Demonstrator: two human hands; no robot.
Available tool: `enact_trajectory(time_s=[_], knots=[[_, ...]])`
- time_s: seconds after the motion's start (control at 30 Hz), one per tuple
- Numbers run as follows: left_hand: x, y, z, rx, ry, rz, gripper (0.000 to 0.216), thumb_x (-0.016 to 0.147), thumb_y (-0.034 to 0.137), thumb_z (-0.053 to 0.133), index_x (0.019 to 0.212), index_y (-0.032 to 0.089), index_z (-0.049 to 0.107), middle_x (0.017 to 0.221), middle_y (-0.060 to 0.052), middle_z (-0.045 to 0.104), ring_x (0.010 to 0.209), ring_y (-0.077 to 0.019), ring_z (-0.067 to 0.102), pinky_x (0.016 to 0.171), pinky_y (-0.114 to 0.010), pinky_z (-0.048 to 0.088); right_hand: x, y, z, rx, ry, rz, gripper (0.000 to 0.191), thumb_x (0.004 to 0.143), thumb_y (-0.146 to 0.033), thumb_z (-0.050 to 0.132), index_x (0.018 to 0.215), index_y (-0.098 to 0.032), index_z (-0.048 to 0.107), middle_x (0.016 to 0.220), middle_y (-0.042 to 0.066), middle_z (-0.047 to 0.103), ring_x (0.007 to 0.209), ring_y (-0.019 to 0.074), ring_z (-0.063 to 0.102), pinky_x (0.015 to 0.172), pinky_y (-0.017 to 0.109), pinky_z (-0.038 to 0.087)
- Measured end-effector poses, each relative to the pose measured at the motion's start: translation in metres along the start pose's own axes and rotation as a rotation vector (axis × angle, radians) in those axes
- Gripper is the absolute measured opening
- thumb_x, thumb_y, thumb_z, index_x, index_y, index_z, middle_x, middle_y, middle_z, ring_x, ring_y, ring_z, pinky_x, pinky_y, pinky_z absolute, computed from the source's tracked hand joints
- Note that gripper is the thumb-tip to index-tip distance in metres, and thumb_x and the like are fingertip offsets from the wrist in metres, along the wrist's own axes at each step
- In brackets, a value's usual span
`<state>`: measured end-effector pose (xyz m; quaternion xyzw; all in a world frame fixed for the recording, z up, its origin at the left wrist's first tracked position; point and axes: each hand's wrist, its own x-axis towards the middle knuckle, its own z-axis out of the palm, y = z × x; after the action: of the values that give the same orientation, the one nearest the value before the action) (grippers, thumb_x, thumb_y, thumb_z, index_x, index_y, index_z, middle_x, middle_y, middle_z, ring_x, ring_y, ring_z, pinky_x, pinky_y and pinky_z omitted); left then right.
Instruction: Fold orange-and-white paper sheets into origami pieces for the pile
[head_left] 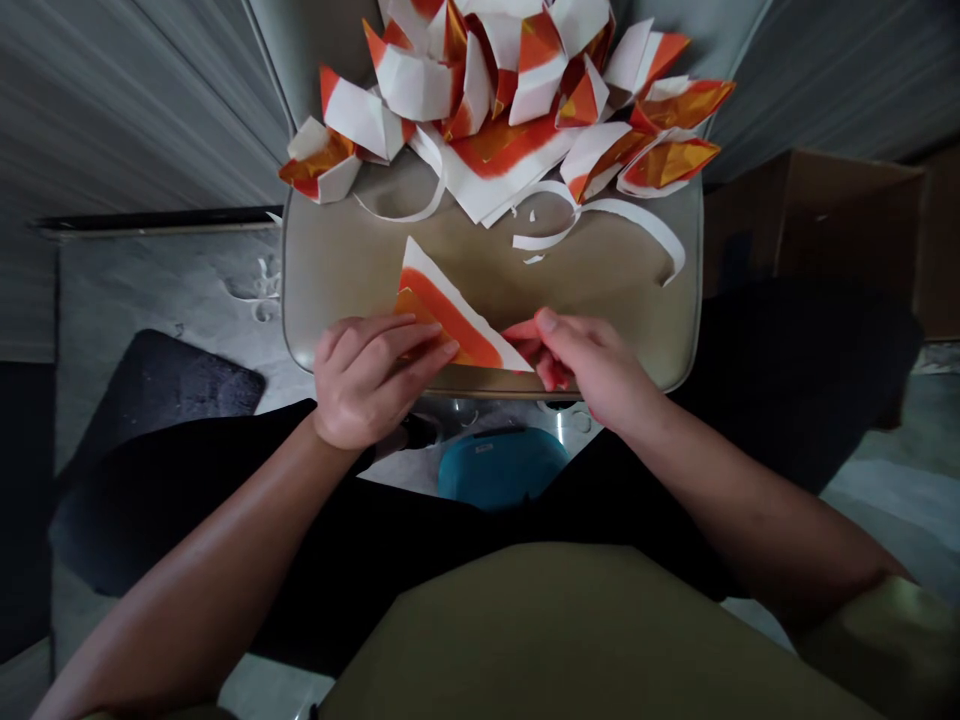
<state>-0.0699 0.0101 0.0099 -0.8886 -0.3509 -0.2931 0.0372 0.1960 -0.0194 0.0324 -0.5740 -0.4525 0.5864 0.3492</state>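
A folded orange-and-white paper triangle (450, 310) lies near the front edge of a beige chair seat (352, 270). My left hand (367, 375) rests on the triangle's left corner, fingers curled and pressing it flat. My right hand (592, 365) pinches the triangle's right tip between thumb and fingers. Both hands sit at the seat's near edge, above my lap.
A heap of folded orange-and-white paper pieces (517, 80) fills the back of the seat, with curled white paper strips (600, 215) in front of it. A teal object (502, 465) lies on the floor below. A cardboard box (825, 220) stands at right, a dark mat (165, 385) at left.
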Motion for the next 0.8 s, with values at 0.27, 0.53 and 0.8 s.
enact_trajectory(time_s=[0.27,0.53,0.8], knots=[[-0.008,0.010,0.002,-0.044,0.042,0.096,0.035,0.093,0.032,0.076,0.124,0.048,0.070,0.105,0.004,0.078,0.092,-0.0207,0.075,0.080,-0.039,0.058,0.004,-0.005,0.006,0.122,-0.164,0.241,0.035,0.079,-0.051,0.081,0.099,-0.022,0.080,0.062,-0.003,0.062,0.051,0.0105,0.050,0.044,0.024,0.039],[0.005,0.011,0.002,-0.294,-0.078,-0.008,0.050,0.091,0.029,0.071,0.139,0.037,0.062,0.145,-0.006,0.063,0.131,-0.0309,0.062,0.105,-0.048,0.052,0.003,-0.010,0.008,0.152,-0.094,0.233,0.028,0.075,-0.045,0.083,0.080,-0.020,0.071,0.057,-0.006,0.055,0.049,0.0075,0.048,0.040,0.019,0.036],[0.015,0.007,0.001,-0.925,-0.070,-0.858,0.045,0.101,0.050,0.056,0.138,0.027,0.065,0.122,-0.008,0.075,0.093,-0.0200,0.074,0.088,-0.036,0.061,0.002,-0.004,0.010,0.076,-0.112,0.206,0.029,0.080,-0.048,0.078,0.081,-0.021,0.068,0.058,-0.005,0.054,0.051,0.0091,0.051,0.041,0.020,0.039]])
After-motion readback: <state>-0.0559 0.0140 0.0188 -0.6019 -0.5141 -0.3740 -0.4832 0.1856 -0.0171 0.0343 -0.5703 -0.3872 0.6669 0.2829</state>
